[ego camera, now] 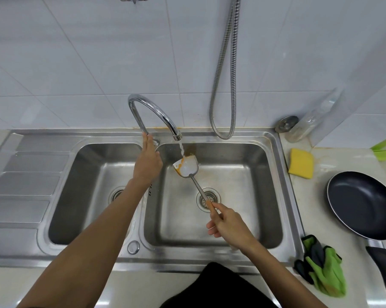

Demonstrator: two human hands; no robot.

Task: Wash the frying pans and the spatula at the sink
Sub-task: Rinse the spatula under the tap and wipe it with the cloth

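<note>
A: What sits nearest, low in the frame?
B: The right hand (228,223), lower centre, fingers curled round the handle end of the spatula (187,167). A green cloth (325,272) lies at lower right, with a black frying pan (363,204) on the counter beyond it.
A: And the spatula's blade?
B: Over the right basin of the sink (187,258), under water running from the faucet (140,121), orange residue along its edge.
A: The left hand (147,162)?
B: Centre frame, fingers straight and together, tips touching the faucet's base. A yellow sponge (301,163) lies beyond the pan.
</note>
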